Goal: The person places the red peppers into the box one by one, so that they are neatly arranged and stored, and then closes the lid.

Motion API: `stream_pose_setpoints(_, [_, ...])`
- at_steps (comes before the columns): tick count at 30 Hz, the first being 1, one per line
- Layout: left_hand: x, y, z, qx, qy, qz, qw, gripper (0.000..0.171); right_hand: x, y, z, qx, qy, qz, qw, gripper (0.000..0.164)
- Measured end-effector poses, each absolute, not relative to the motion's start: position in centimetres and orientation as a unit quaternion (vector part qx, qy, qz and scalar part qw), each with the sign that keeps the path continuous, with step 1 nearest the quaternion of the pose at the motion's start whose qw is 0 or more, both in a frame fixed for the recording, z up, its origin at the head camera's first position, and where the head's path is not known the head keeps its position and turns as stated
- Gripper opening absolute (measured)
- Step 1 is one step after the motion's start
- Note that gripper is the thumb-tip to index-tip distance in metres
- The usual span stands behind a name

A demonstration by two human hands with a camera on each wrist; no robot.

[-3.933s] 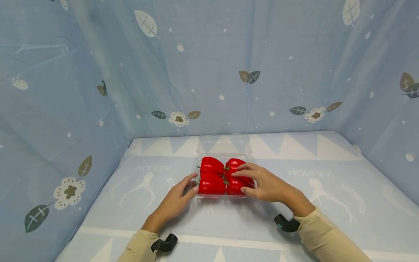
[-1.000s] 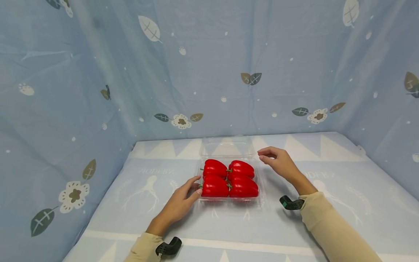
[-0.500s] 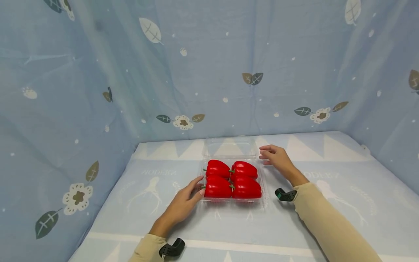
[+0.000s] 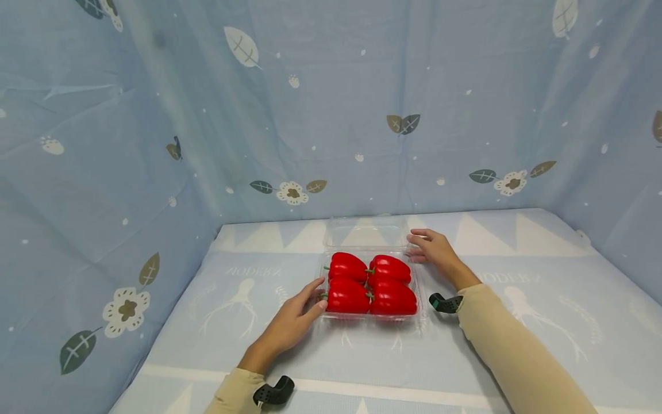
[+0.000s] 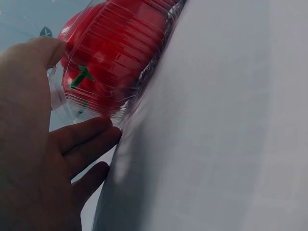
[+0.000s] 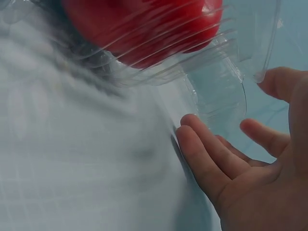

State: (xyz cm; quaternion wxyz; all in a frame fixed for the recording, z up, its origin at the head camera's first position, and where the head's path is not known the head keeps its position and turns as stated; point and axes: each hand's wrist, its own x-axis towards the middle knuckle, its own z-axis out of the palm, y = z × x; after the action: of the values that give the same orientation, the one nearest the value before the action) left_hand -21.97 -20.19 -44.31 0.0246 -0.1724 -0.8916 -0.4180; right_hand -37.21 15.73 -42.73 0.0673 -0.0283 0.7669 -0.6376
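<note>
Clear plastic clamshell tray (image 4: 421, 307) with four glossy red bell peppers (image 4: 370, 283) sits mid-table on the pale blue printed tablecloth (image 4: 217, 322), its hinged clear lid (image 4: 364, 233) lying open flat behind it.

Near side: my left hand (image 4: 295, 322) holds the tray's front-left corner – thumb on the rim, fingers against the wall. Same spot as a second ago, so it's the anchor.

Far side: my right hand (image 4: 433, 247) has come off the peppers – it was resting on them a few seconds back – and swung out to the back-right corner by the lid hinge. Fingers relaxed and apart, just beside the lid edge, nothing gripped yet.

My read – packing is done, next is the lid.
</note>
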Motion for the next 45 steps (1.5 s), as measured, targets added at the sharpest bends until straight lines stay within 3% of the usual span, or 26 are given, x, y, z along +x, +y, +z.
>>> stream_pose_setpoints(14, [-22.1,-20.0,-44.4,-0.139,-0.894,-0.426,0.007,0.068,-37.0,15.3,-42.2,-0.072,0.763,-0.64,0.059,0.065])
stream_pose_setpoints(25, [-21.9,-20.3,-44.6,-0.144,-0.885,-0.443,0.02,0.068,-37.2,14.8,-41.5,-0.125,0.736,-0.665,0.014,0.079])
stream_pose_setpoints(45, [-22.1,-20.0,-44.6,-0.152,-0.89,-0.428,0.042,0.064,-35.4,15.8,-39.2,-0.182,0.742,-0.644,-0.042,0.058])
